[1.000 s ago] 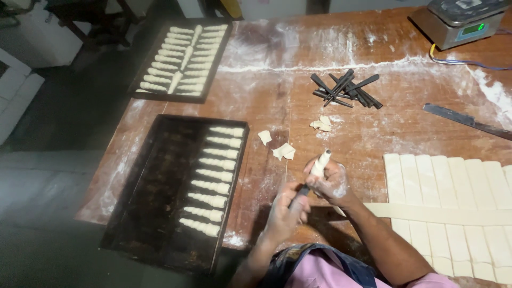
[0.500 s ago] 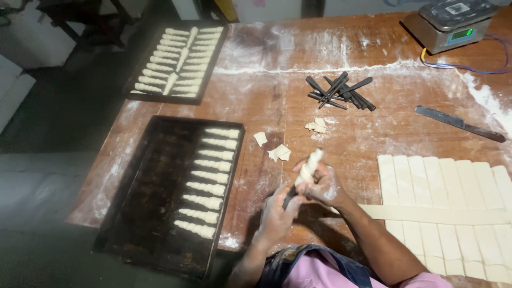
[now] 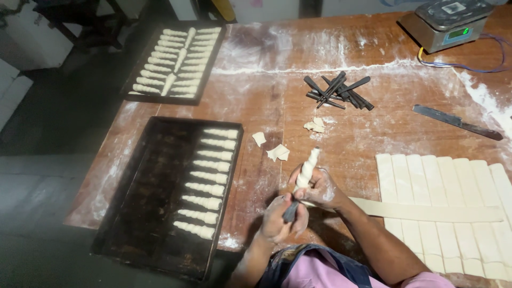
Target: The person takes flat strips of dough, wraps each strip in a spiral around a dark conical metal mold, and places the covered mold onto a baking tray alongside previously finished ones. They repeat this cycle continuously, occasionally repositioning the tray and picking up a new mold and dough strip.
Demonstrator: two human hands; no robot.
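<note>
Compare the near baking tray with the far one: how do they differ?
The near tray holds a single column of dough-wrapped cones; the far tray is filled across with several columns. The near tray looks larger and sits beside the hands; the far tray sits at the table's back corner. Both are dark, rectangular, floury.

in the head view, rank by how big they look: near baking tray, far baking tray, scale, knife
1. near baking tray, largest
2. far baking tray, though it lies farther off, so it may match the near one
3. scale
4. knife, long as the scale but far thinner
</note>
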